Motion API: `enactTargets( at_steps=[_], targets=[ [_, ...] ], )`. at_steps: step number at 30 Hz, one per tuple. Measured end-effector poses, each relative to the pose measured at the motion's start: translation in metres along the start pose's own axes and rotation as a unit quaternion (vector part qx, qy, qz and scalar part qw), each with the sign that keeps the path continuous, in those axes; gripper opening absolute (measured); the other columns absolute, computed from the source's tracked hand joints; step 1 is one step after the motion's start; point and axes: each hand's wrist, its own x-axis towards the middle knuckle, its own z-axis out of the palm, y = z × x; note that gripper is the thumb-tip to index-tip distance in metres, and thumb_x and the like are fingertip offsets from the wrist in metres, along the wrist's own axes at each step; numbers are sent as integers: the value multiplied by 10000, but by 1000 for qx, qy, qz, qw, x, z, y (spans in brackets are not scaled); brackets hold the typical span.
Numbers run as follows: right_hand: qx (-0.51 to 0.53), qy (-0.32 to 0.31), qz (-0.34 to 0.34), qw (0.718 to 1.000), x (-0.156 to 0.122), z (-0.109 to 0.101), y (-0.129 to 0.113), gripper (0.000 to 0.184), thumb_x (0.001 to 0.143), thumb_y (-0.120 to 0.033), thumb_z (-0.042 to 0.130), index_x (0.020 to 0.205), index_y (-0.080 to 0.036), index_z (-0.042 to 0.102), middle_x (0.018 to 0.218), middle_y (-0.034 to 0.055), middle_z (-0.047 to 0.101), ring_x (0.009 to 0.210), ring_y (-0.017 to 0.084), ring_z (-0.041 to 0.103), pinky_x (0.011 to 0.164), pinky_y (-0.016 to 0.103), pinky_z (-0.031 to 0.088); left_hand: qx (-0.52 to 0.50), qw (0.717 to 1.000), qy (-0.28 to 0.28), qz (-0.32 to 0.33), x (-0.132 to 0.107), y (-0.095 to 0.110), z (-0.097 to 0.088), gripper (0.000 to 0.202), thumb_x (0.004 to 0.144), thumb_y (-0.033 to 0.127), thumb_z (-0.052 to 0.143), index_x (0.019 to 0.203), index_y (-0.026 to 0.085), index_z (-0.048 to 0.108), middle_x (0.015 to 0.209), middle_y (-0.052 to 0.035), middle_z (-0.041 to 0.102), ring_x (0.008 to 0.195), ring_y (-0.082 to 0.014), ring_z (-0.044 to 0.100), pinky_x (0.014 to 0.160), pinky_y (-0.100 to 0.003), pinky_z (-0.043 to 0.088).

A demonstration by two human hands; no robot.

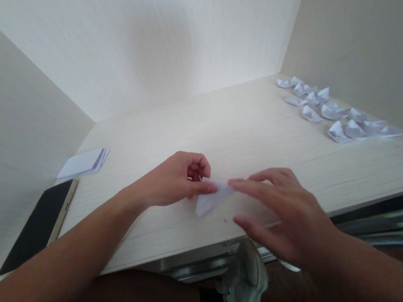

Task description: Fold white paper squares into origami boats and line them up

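A small folded piece of white paper [212, 200] lies near the front edge of the table, roughly triangular in outline. My left hand [182, 176] pinches it from the left, thumb on top and the other fingers curled behind its upper edge. On the other side, my right hand [281, 204] touches the paper's right corner with its outstretched fingertips. The right thumb stands well apart from the fingers, lower down. Part of the paper is covered by the left thumb and fingers.
Several folded paper boats [331, 109] stand in rows along the right wall. At the left lie a stack of white paper sheets [80, 164] and a dark-screened phone or tablet [39, 228]. Panels enclose the pale table [139, 140] on three sides. A shoe [246, 283] shows below its front edge.
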Motion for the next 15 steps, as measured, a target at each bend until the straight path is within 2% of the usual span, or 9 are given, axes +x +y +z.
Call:
enactTargets(
  at_steps=[1, 3, 5, 6, 8, 10, 15],
  targets=[
    [40, 31, 74, 996, 3, -1, 0, 342, 949, -355, 638, 1230, -160, 654, 1070, 115, 766, 943, 268, 698, 840, 473, 542, -86, 995, 48, 15, 2, -2, 7, 300, 741, 288, 820, 718, 186, 538, 612, 40, 585, 545, -105, 530, 527, -226, 405],
    [138, 85, 219, 962, 10, 0, 1, 370, 914, -395, 681, 1216, -185, 644, 1177, 129, 744, 943, 249, 720, 816, 442, 582, -221, 964, 137, 51, 5, -5, 23, 356, 730, 247, 841, 699, 183, 493, 706, 24, 627, 623, -109, 598, 577, -230, 469],
    [251, 102, 309, 912, 18, 2, 1, 456, 835, -432, 755, 1197, -194, 617, 1251, 151, 726, 942, 250, 742, 796, 427, 611, -294, 939, 168, 63, 5, -8, 36, 345, 730, 228, 852, 728, 174, 511, 766, 16, 654, 666, -112, 625, 603, -235, 506],
    [302, 93, 336, 887, 21, 4, 1, 480, 804, -429, 780, 1186, -197, 605, 1204, 150, 750, 914, 248, 752, 781, 420, 619, -318, 927, 184, 71, 5, -8, 40, 337, 736, 222, 853, 745, 172, 519, 801, 12, 669, 700, -114, 638, 637, -242, 527],
    [367, 59, 362, 855, 28, 8, 0, 438, 777, -395, 798, 1123, -199, 615, 984, 109, 803, 823, 237, 761, 754, 406, 621, -356, 905, 216, 83, 4, -10, 45, 341, 728, 205, 862, 757, 172, 524, 803, 21, 675, 720, -102, 638, 679, -232, 533],
    [381, 44, 363, 849, 34, 13, -1, 342, 778, -358, 789, 1043, -199, 641, 800, 56, 787, 745, 220, 747, 720, 388, 612, -379, 889, 240, 88, 3, -11, 46, 352, 717, 193, 868, 740, 171, 518, 752, 37, 658, 696, -80, 614, 677, -202, 512],
    [360, 80, 338, 866, 52, 28, 4, 177, 763, -267, 769, 866, -195, 645, 808, 40, 733, 740, 185, 708, 696, 347, 588, -378, 883, 267, 79, 1, -14, 42, 332, 737, 202, 849, 724, 169, 519, 730, 48, 631, 695, -72, 612, 689, -191, 511]
  ],
)
